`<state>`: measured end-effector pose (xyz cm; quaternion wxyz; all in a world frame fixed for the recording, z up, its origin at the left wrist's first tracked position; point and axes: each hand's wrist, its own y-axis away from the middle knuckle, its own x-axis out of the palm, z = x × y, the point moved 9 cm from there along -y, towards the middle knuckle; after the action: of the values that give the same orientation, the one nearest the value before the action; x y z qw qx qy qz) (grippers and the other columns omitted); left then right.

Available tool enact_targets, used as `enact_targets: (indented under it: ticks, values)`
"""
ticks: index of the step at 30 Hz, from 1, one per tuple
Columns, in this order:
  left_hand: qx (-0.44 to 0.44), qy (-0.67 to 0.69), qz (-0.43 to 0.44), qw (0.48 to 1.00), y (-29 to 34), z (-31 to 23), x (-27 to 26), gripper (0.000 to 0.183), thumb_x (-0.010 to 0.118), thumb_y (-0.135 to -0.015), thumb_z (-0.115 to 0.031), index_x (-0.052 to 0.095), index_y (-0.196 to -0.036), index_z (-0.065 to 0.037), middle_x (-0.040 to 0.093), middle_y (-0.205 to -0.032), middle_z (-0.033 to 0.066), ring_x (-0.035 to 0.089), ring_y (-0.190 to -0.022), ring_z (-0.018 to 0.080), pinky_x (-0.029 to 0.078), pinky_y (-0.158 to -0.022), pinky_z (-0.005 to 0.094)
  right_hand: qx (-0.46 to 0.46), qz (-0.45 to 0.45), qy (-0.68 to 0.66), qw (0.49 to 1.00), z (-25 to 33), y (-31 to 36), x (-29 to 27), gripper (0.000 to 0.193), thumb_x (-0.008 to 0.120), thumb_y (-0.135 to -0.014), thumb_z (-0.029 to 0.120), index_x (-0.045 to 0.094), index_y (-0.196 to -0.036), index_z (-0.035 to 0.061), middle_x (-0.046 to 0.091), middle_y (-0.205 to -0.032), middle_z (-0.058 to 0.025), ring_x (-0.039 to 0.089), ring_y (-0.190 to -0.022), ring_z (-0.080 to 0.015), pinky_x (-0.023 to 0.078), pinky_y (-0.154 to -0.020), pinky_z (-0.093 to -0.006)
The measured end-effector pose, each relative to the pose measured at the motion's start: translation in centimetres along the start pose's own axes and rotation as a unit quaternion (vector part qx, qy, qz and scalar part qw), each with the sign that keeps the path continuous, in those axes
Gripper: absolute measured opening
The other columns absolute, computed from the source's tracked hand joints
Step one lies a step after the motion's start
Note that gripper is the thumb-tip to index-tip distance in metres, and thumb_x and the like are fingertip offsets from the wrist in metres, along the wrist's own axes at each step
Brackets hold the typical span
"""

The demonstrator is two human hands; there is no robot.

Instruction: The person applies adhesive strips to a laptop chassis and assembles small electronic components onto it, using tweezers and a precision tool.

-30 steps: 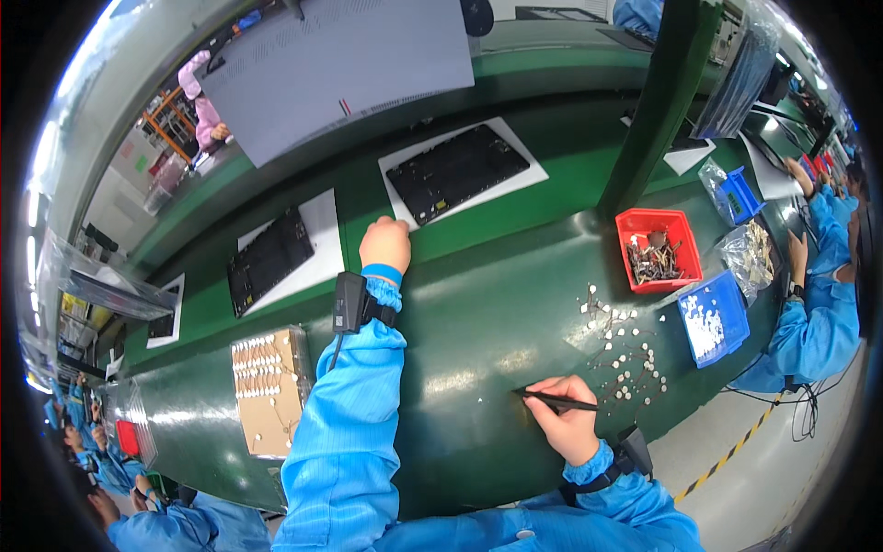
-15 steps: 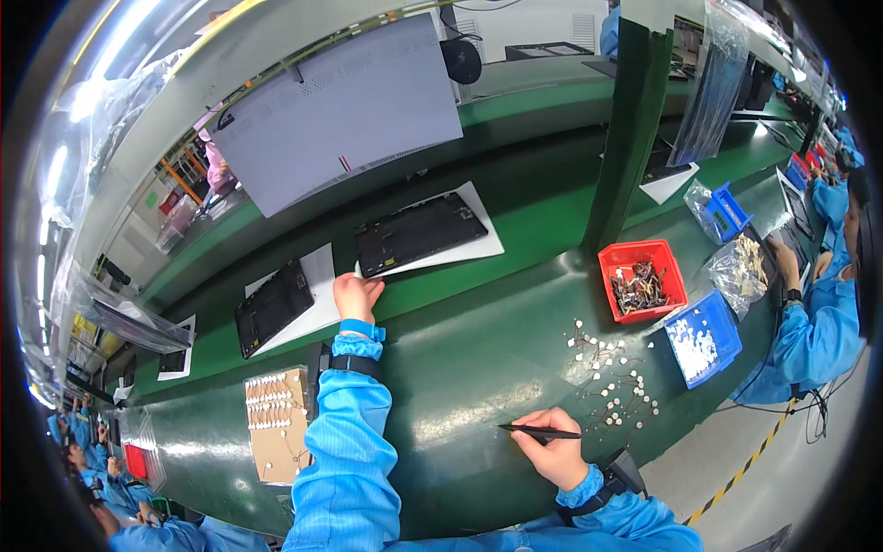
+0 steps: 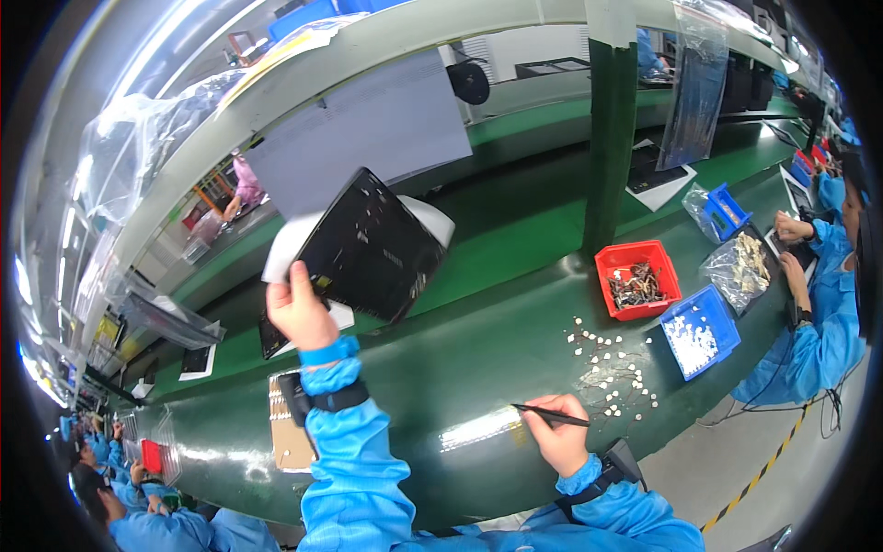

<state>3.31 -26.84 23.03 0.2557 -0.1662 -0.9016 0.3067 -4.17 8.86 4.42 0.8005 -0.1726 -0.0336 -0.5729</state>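
My left hand (image 3: 303,313) is closed on the edge of a flat black device housing (image 3: 377,253), which is tilted up off the bench. A white sheet (image 3: 429,221) shows behind the housing; it is blurred at its left side. Low over the green bench, my right hand (image 3: 559,440) grips a slim black pen-shaped tool (image 3: 556,415), its tip toward the left. Several small white connectors with thin wires (image 3: 612,373) lie loose to the right of that hand. A second black housing (image 3: 272,339) on a white sheet is partly hidden behind my left hand.
A red bin (image 3: 639,281) of small wired parts and a blue bin (image 3: 699,331) of white pieces stand at right. Brown cardboard (image 3: 292,442) with rows of connectors lies left. A green post (image 3: 611,147) rises from the bench. A co-worker's blue sleeve (image 3: 782,354) is at far right.
My left hand has lifted the farther housing and its white sheet, tilting them up and bringing them left. The right hand with the pen-shaped tool has barely moved. The view has shifted slightly.
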Motion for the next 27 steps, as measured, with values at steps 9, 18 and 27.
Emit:
enact_targets:
  ticks: [9,18,27]
  values:
    - [-0.138,0.137,0.461,0.866,2.5,-12.4,-2.4,0.025,0.06,-0.085,-0.025,0.044,-0.086,-0.004,0.06,-0.071,0.0167,0.06,-0.058,0.023,0.049,-0.05,0.0321,0.008,-0.03,-0.106,0.994,0.4,-0.4,-0.7,0.023,0.059,-0.074,-0.012,0.044,-0.085,0.0018,0.057,-0.091,-0.0151,0.058,-0.085,-0.0192,0.049,-0.078,-0.0301]
    - [-0.29,-0.093,0.706,0.639,23.8,1.1,5.0,0.027,0.051,-0.089,-0.024,0.053,-0.105,-0.001,0.058,-0.094,0.0118,0.054,-0.087,0.0199,0.043,-0.079,0.0313,-0.013,-0.071,-0.07,0.995,1.0,-0.7,-2.0,0.023,0.059,-0.075,-0.012,0.044,-0.085,0.0015,0.055,-0.096,-0.0175,0.058,-0.086,-0.0204,0.051,-0.078,-0.0318]
    - [-0.011,-0.316,0.564,0.763,24.6,1.9,4.1,0.027,0.064,-0.071,-0.015,0.059,-0.096,-0.004,0.057,-0.082,0.0121,0.055,-0.082,0.0318,0.045,-0.072,0.0398,-0.024,-0.082,-0.036,0.996,2.3,-1.2,-2.2,0.016,0.058,-0.079,-0.005,0.046,-0.086,0.0024,0.057,-0.09,-0.0144,0.06,-0.072,-0.0184,0.05,-0.069,-0.0298]
